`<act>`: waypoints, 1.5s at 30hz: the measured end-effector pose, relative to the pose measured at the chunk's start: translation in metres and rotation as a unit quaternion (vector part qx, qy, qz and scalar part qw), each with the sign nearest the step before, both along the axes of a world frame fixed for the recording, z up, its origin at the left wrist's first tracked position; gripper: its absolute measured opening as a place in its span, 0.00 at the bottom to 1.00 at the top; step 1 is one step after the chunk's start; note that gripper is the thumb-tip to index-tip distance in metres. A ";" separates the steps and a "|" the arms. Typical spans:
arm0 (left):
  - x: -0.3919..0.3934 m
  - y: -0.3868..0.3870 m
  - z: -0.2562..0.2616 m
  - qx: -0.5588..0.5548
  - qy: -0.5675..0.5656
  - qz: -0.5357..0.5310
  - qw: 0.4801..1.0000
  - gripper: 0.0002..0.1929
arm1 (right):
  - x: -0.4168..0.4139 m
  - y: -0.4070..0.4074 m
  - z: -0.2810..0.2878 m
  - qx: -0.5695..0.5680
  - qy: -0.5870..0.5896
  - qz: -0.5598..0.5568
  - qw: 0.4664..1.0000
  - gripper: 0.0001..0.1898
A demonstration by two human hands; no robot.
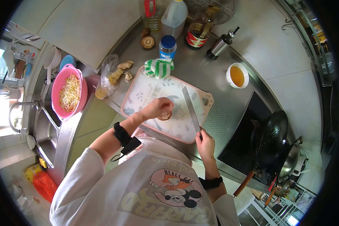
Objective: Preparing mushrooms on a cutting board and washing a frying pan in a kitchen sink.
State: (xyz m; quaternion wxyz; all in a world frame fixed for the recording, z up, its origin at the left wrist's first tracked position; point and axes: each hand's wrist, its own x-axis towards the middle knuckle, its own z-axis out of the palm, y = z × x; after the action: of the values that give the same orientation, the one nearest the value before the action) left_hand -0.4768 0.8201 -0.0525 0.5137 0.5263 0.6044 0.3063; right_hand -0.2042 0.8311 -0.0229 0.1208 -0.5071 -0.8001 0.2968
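My left hand (pixel 161 107) is over the middle of a pink-rimmed cutting board (pixel 135 82), its fingers curled just above a brown mushroom (pixel 165 115); whether they touch it I cannot tell. At the board's right side my right hand (pixel 205 142) grips the handle of a kitchen knife (pixel 191 108), whose long blade points away from me across the board. A green-and-white striped cloth (pixel 159 68) lies at the board's far edge. Two more mushrooms (pixel 147 42) sit on the steel counter beyond it.
Ginger (pixel 125 65) and a plastic bag (pixel 104 82) lie left of the board. A pink colander (pixel 84 90) of bean sprouts stands by the sink (pixel 46 135). Behind are a blue-lidded jar (pixel 167 48) and bottles. To the right are a bowl of amber liquid (pixel 237 75) and a wok (pixel 272 138).
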 end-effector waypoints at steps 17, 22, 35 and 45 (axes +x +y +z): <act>-0.165 0.120 -0.013 0.088 0.320 0.281 0.900 0.20 | -0.020 -0.002 0.015 -0.021 -0.002 -0.053 0.998 0.12; -0.202 0.161 -0.069 0.103 0.419 0.323 0.842 0.26 | -0.033 -0.008 0.028 -0.014 -0.015 -0.080 0.997 0.13; -0.197 0.112 -0.055 0.056 0.097 0.367 0.923 0.20 | -0.029 0.001 0.026 -0.103 0.053 -0.100 0.988 0.10; -0.007 0.033 0.020 0.020 0.244 0.049 0.968 0.17 | -0.015 0.018 0.019 -0.079 0.054 -0.040 0.995 0.08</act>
State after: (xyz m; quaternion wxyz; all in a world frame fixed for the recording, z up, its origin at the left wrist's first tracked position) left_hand -0.4838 0.8536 -0.0327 0.3245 0.5653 0.7300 0.2055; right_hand -0.2190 0.8494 -0.0039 0.1349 -0.5304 -0.7452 0.3810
